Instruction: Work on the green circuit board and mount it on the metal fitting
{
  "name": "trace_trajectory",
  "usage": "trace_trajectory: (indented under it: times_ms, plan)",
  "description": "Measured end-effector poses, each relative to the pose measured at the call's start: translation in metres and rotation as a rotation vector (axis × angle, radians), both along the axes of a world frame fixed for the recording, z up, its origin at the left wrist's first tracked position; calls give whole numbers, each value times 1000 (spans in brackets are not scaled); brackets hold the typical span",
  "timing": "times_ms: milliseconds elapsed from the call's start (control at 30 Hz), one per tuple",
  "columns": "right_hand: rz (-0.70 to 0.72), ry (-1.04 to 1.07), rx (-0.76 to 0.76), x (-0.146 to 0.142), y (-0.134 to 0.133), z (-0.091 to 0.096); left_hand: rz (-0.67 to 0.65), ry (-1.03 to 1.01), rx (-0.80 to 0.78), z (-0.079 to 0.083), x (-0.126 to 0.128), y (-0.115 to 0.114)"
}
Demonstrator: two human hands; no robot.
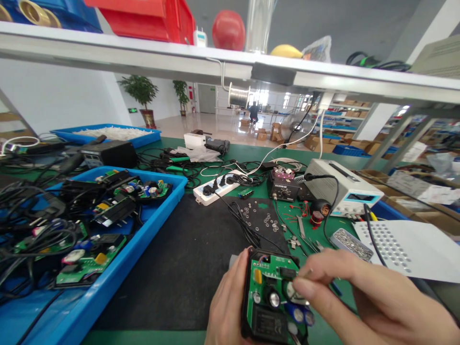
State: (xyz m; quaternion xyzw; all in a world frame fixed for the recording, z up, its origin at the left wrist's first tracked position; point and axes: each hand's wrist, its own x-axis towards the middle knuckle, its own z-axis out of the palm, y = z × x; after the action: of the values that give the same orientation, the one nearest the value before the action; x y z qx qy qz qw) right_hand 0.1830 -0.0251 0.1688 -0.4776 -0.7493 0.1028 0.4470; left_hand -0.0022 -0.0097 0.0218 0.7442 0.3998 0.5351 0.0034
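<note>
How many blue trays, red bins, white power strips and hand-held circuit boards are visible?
Blue trays: 2, the near tray of boards and the far tray.
Red bins: 1.
White power strips: 1.
Held circuit boards: 1, gripped by the left hand, with the right hand touching it.
Total: 5

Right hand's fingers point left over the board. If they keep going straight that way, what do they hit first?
Probably the left hand, which grips the circuit board from that side. The right hand has its fingertips already over the board's capacitors; depth is unclear, so they might pass just above the thumb.
</note>
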Motion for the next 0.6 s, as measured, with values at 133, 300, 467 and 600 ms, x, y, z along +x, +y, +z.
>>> trace_trajectory:
  times_ms: [133,300,467,600]
  plan:
    - [128,197,-504,-7,32,16,-43,-9,-1,3,-2,0]
    - [184,160,-733,-2,58,6,-67,-6,-35,0,-6,1]
    - [194,185,-857,-1,64,-2,-110,5,-80,0,-10,0]
    - [169,113,-787,-4,60,2,-108,20,-54,-2,-10,2]
